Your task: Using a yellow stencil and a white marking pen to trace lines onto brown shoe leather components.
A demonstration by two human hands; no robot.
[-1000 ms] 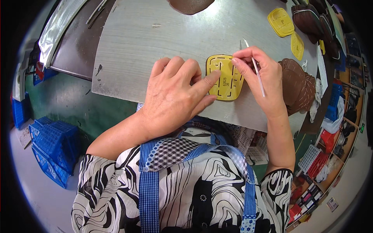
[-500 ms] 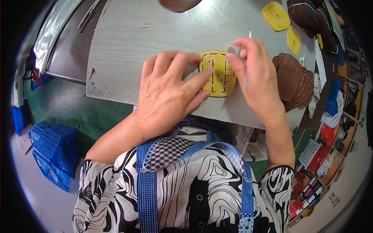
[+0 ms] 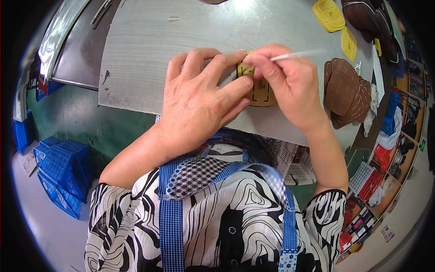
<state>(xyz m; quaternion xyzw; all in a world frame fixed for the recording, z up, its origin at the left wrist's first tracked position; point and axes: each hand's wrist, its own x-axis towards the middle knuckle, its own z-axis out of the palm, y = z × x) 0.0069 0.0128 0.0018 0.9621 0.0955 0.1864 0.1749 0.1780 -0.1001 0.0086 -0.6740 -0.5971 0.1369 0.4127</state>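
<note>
Counter (image 3: 136,59): beneath the yellow template (image 3: 262,94), which both hands partly cover.
Left hand (image 3: 195,97): spread wide, fingertips on the template's left side.
Right hand (image 3: 292,86): holding a slim white stick (image 3: 294,55) over the template.
Brown pieces (image 3: 346,93): stacked right of the template.

The head camera looked steeply down from above the wearer's shirt (image 3: 199,226), close over left hand (image 3: 195,93), right hand (image 3: 292,86) and table (image 3: 140,54), reaching baskets (image 3: 65,161) leftward, shelves (image 3: 411,147) rightward.
</note>
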